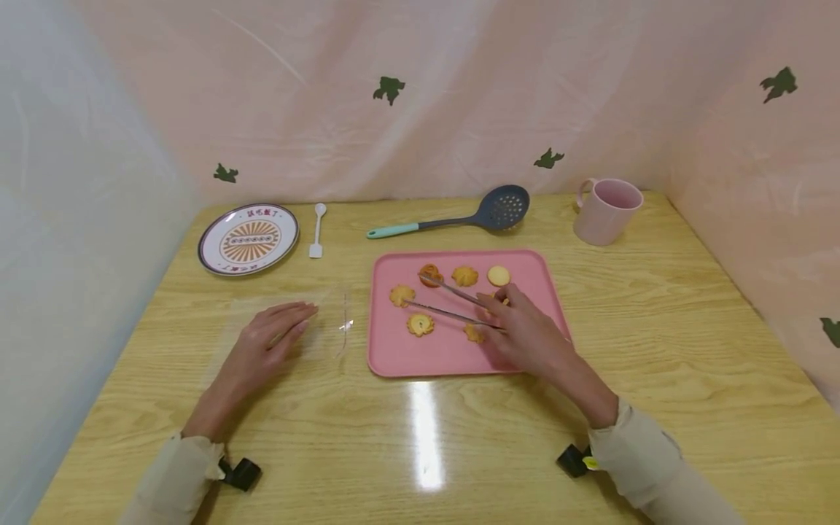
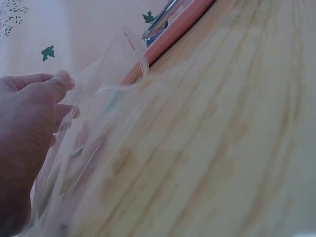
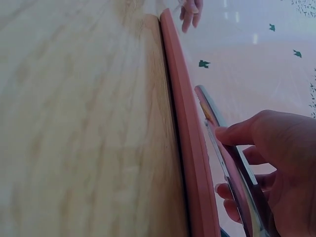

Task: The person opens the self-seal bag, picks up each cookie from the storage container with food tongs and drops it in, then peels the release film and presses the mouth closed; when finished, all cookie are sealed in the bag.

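My right hand grips metal tongs, also seen in the right wrist view, over a pink tray. The tongs' arms are spread; one tip lies over a browner round cookie, the other at the edge of a flower-shaped cookie. Several more cookies lie on the tray, among them a pale round one; the right hand partly hides some. Left of the tray, my left hand holds a clear plastic bag, its fingers fairly straight with the thumb close to them. The contact is partly blurred by the film.
Behind the tray lies a slotted skimmer with a mint handle. A pink mug stands at the back right. At the back left are a patterned plate and a small white spoon. Curtains border the wooden table.
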The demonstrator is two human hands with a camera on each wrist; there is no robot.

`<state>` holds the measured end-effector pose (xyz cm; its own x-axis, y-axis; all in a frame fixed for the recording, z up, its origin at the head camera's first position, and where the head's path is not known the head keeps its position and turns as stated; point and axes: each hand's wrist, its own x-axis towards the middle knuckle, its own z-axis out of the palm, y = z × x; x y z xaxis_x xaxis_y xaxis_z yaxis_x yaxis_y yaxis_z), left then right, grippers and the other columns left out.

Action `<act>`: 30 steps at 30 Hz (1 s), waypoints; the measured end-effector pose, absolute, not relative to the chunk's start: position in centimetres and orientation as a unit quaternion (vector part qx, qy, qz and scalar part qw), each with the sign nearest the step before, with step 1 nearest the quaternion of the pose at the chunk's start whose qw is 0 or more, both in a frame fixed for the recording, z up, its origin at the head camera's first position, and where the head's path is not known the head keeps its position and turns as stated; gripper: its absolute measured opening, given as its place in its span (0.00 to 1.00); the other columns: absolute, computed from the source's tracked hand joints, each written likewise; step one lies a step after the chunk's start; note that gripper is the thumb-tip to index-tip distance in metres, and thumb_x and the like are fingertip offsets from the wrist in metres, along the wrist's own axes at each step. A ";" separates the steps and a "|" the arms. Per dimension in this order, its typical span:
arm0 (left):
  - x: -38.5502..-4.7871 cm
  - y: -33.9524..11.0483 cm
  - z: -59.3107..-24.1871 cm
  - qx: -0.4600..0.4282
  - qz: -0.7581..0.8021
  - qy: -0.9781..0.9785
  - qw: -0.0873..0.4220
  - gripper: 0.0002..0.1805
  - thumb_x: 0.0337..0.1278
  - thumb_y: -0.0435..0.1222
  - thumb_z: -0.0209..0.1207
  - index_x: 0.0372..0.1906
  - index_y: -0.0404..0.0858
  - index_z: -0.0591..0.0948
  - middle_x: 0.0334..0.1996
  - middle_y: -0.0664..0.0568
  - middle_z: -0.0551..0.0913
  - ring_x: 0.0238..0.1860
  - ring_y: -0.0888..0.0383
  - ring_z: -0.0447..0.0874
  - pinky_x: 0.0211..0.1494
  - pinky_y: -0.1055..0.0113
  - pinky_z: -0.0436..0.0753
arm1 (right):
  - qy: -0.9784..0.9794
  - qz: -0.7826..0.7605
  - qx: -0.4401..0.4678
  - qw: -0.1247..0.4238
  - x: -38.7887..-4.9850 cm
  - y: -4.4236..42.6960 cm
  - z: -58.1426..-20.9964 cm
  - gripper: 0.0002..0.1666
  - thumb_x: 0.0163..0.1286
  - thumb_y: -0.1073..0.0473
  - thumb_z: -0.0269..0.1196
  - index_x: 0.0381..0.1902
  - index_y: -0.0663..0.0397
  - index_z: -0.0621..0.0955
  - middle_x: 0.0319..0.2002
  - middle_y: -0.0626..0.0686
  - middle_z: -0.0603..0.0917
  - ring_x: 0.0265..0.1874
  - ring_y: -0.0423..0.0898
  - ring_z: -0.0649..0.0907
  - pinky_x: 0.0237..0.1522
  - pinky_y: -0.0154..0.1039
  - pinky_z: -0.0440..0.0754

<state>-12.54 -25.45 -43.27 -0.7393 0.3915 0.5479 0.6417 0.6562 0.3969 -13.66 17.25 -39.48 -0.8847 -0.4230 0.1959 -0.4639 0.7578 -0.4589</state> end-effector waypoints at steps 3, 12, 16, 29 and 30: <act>-12.6 -25.5 -43.3 -0.296 -0.294 -0.883 0.217 0.21 0.61 0.21 0.64 0.59 0.32 0.85 0.57 0.42 0.86 0.59 0.40 0.81 0.71 0.61 0.70 | -0.938 0.253 0.236 0.033 -13.8 16.9 -39.4 0.26 0.69 0.58 0.73 0.64 0.57 0.82 0.43 0.56 0.75 0.37 0.50 0.74 0.30 0.41 0.74; -12.6 -25.4 -43.3 -0.291 -0.292 -0.887 0.209 0.21 0.61 0.20 0.64 0.60 0.32 0.85 0.57 0.42 0.86 0.60 0.40 0.81 0.67 0.50 0.74 | -0.942 0.235 0.239 0.017 -14.3 16.4 -39.2 0.26 0.69 0.57 0.73 0.63 0.57 0.83 0.46 0.57 0.77 0.38 0.49 0.75 0.30 0.40 0.76; -12.5 -25.5 -43.2 -0.283 -0.286 -0.893 0.200 0.21 0.62 0.21 0.64 0.60 0.32 0.84 0.58 0.42 0.85 0.61 0.41 0.81 0.68 0.50 0.73 | -0.942 0.227 0.245 0.011 -14.6 16.1 -39.2 0.24 0.70 0.57 0.72 0.62 0.56 0.84 0.46 0.57 0.77 0.38 0.49 0.76 0.29 0.40 0.76; -12.6 -25.4 -43.2 -0.285 -0.290 -0.891 0.201 0.21 0.62 0.21 0.64 0.60 0.33 0.85 0.58 0.42 0.85 0.61 0.41 0.81 0.70 0.54 0.71 | -0.941 0.198 0.274 0.012 -15.2 15.9 -39.0 0.20 0.70 0.59 0.72 0.58 0.56 0.85 0.42 0.54 0.80 0.38 0.49 0.78 0.36 0.44 0.80; -12.6 -25.4 -43.2 -0.286 -0.290 -0.890 0.202 0.21 0.62 0.21 0.64 0.60 0.33 0.85 0.58 0.42 0.85 0.60 0.41 0.81 0.70 0.55 0.71 | -0.941 0.196 0.277 0.014 -15.3 15.9 -39.0 0.19 0.70 0.59 0.71 0.57 0.57 0.85 0.42 0.54 0.80 0.38 0.49 0.78 0.37 0.44 0.80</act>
